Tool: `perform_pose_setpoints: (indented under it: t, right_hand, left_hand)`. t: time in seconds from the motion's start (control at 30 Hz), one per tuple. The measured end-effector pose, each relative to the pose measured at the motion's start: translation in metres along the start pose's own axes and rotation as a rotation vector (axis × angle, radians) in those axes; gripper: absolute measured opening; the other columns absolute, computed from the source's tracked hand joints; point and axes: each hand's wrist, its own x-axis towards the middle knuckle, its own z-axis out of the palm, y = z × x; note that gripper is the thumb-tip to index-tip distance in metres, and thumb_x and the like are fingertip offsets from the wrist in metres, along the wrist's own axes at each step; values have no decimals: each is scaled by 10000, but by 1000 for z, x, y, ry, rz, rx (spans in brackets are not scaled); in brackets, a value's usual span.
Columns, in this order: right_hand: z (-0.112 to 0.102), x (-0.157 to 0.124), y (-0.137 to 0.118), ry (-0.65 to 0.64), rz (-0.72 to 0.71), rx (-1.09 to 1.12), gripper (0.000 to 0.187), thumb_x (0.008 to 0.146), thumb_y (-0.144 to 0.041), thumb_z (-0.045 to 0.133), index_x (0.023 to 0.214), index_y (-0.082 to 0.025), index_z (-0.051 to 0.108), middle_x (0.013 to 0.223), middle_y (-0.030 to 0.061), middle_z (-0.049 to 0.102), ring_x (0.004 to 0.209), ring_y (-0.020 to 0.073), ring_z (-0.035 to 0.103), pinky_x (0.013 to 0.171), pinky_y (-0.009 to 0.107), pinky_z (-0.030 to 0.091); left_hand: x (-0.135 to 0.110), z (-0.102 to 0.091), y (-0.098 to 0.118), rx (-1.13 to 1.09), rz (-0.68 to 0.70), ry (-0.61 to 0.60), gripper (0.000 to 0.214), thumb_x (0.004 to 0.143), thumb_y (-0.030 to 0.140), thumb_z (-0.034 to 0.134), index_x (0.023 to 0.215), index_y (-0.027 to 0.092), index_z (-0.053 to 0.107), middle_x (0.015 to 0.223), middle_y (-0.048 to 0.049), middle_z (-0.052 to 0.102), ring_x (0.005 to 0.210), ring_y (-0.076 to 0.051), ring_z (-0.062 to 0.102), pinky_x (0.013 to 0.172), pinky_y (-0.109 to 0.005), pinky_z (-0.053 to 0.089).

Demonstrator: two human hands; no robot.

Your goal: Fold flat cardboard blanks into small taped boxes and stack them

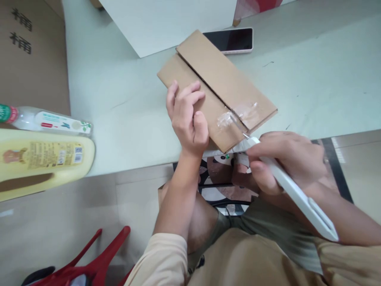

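A small brown cardboard box lies at a slant on the pale green table, its two top flaps meeting along a dark seam. Clear tape, wrinkled and shiny, crosses the seam near the box's closer end. My left hand holds the box from its left side, fingers bent over the top flap. In my right hand is a white box cutter, its handle running back toward my forearm. The thin blade points up-left and touches the seam at the tape; how deep it goes I cannot tell.
Behind the box lies a phone beside a white board-like panel. At left are a yellow jug, a clear bottle and a large carton. A red stool stands on the floor below the table edge.
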Motion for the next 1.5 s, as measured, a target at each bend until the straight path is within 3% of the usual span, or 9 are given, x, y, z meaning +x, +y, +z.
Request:
perform_pose_setpoints:
  t: [0.07,0.23,0.43,0.5,0.67,0.87,1.13,1.4,1.5]
  right_hand:
    - [4,3,2,0,-87,-29,97,809,-206,588,842,-292,618,568,-51,612,477,133,574,523,283,493]
    - [7,4,11,86,-92,-22,79,808,-199,595,839,-269,614,504,-67,549,401,111,497,429,254,396]
    - [13,9,19,76,-177,-65,84,809,-169,574,779,-244,597,477,-68,523,379,93,459,400,239,352]
    - [13,10,18,81,-172,-77,85,811,-162,574,783,-240,596,474,-73,512,380,84,447,406,236,343]
    - [8,7,14,36,-141,-125,83,816,-159,577,777,-231,592,470,-65,499,380,92,437,423,252,351]
    - [7,7,11,17,-101,-137,112,811,-135,568,773,-240,563,464,-57,488,375,99,433,417,259,343]
    - [9,11,15,-3,15,-58,105,771,-139,556,772,-244,550,470,-50,498,382,101,462,391,236,360]
    - [-8,9,9,-36,-40,44,110,803,-125,553,798,-235,550,478,-76,495,389,69,436,402,209,356]
    - [-23,-3,8,-58,-66,112,94,867,-262,539,773,-261,534,484,-61,469,407,100,428,455,282,399]
  left_hand:
    - [0,1,0,3,-63,-10,211,922,381,500,1012,250,639,1322,-5,623,1545,-296,330,1312,-580,141]
    - [4,0,-4,6,-112,-34,273,911,465,540,1058,261,645,1351,-8,606,1534,-313,345,1306,-592,142]
    - [9,-1,-18,-20,341,-4,484,981,583,386,1103,238,703,1222,-38,698,1378,-284,529,1306,-538,201]
    - [9,-1,-20,-36,403,8,492,992,581,386,1091,229,716,1197,-45,710,1337,-286,558,1298,-540,219]
    - [6,0,-16,-138,281,-28,478,981,617,430,1087,239,702,1243,-45,701,1424,-309,480,1313,-568,177]
    - [4,2,-19,-293,87,-102,505,894,736,500,1062,294,678,1304,-21,674,1491,-337,398,1236,-620,327]
    - [9,3,-20,-157,291,12,461,965,616,451,1044,249,718,1170,-38,695,1385,-301,507,1325,-572,134]
    - [9,2,-21,-92,393,25,416,1002,519,409,1081,229,696,1189,-70,680,1340,-293,516,1285,-564,194]
    - [11,1,-23,-56,448,45,400,1012,462,397,1106,217,699,1180,-76,683,1295,-279,545,1249,-546,262]
